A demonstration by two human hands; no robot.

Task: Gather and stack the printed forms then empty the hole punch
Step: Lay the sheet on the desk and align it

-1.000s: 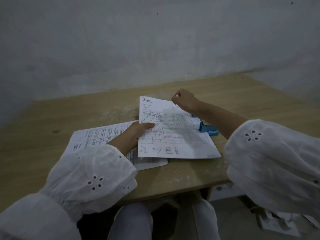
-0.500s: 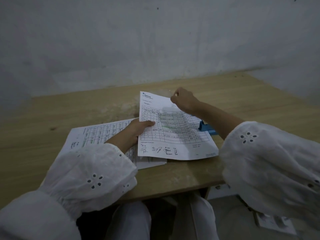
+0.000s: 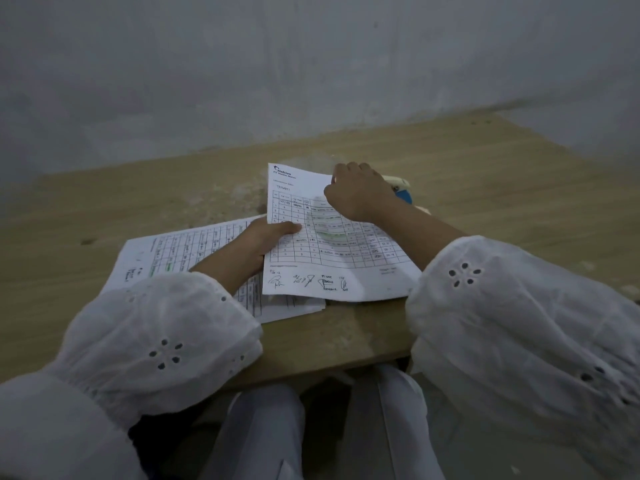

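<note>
A printed form (image 3: 332,258) with a table and signatures lies upright in front of me on the wooden desk (image 3: 485,188). My left hand (image 3: 263,244) pinches its left edge, thumb on top. My right hand (image 3: 360,192) grips its top right corner with curled fingers. Under my left arm lies a pile of other printed forms (image 3: 162,258), turned sideways. The blue and cream hole punch (image 3: 401,189) peeks out just behind my right hand, mostly hidden by it.
A grey wall (image 3: 311,71) stands close behind the desk. The desk's front edge (image 3: 346,362) runs near my lap, and my knees (image 3: 263,431) show below it. Bare wood lies to the far left and far right.
The held form has slid slightly towards me and to the left. My right hand moved with its top corner, and the hole punch now shows behind that hand instead of beside my forearm.
</note>
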